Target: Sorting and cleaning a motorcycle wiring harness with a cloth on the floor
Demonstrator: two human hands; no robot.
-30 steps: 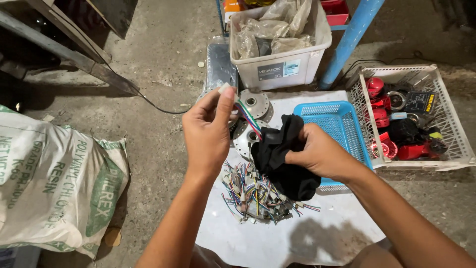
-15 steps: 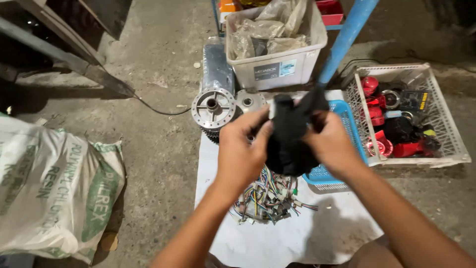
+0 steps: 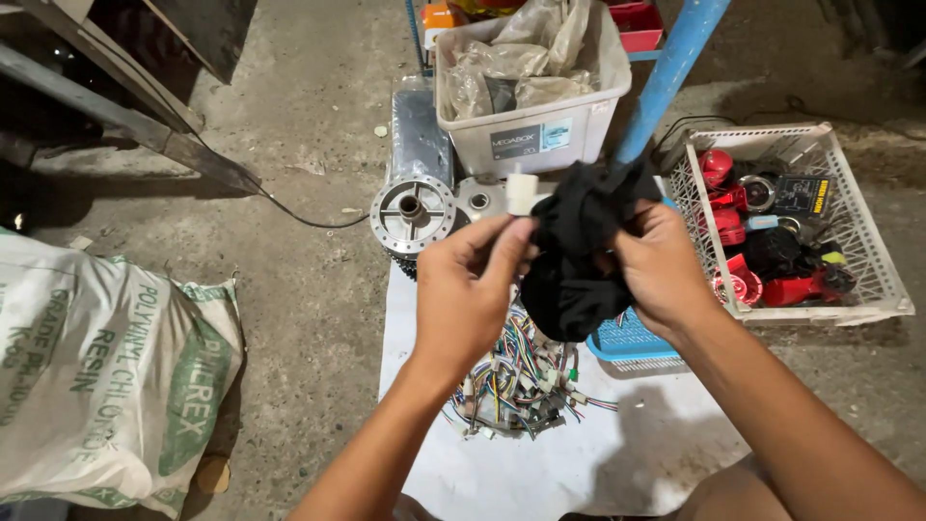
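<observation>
A small white plug [image 3: 522, 192] is pinched between the thumb and fingertips of the left hand [image 3: 470, 285], held up against a black cloth [image 3: 579, 251] that is bunched in the closed right hand [image 3: 660, 267], both raised above a white sheet [image 3: 540, 473] on the concrete floor. Below the hands a heap of coloured wires [image 3: 521, 386] is spread on the sheet, with a blue tray [image 3: 629, 343] just beside it and a white basket [image 3: 868, 275] of red and black parts to the right. Behind the hands a round metal hub [image 3: 413, 213] and a white plastic bin [image 3: 540, 135] are seen, and a printed sack [image 3: 106, 376] is left lying well apart on the left.

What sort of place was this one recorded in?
Probably a small repair workshop, working on the floor: bare concrete floor, a metal motor hub, a pile of coloured wires, and a white basket of red parts.
</observation>
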